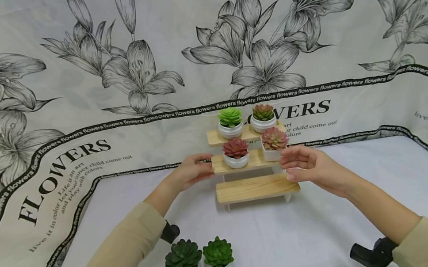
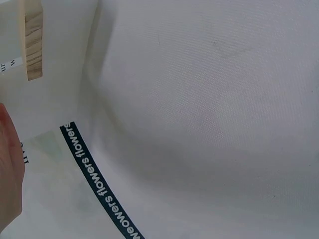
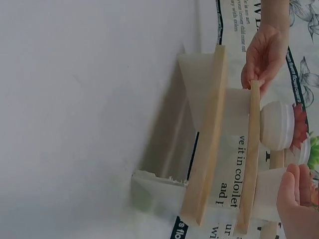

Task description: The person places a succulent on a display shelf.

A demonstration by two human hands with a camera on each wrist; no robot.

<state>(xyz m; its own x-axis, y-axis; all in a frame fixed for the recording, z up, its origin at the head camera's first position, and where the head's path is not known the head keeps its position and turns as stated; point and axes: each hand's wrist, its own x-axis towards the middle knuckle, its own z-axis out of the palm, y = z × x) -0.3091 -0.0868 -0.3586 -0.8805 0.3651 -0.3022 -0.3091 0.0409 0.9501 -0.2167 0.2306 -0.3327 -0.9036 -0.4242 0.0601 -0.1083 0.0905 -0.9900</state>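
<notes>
A three-tier wooden plant stand (image 1: 258, 187) stands at the back of the table. My left hand (image 1: 192, 171) holds the left end of its middle shelf, fingertips around the board's end (image 3: 254, 89). On that shelf sit a dark red succulent (image 1: 235, 147) in a round white pot and a pink succulent (image 1: 274, 138) in a square white pot. My right hand (image 1: 310, 168) is beside the square pot, fingers extended along its right side, thumb lower. The top shelf carries a bright green succulent (image 1: 230, 117) and a reddish-green succulent (image 1: 263, 112), both in round white pots.
In front at the left stand a dark green succulent (image 1: 183, 259) and a smaller green succulent (image 1: 218, 253) in white pots. Black wrist mounts (image 1: 374, 254) show by both forearms. A flower-printed cloth (image 1: 151, 141) hangs behind the white table (image 1: 291, 240).
</notes>
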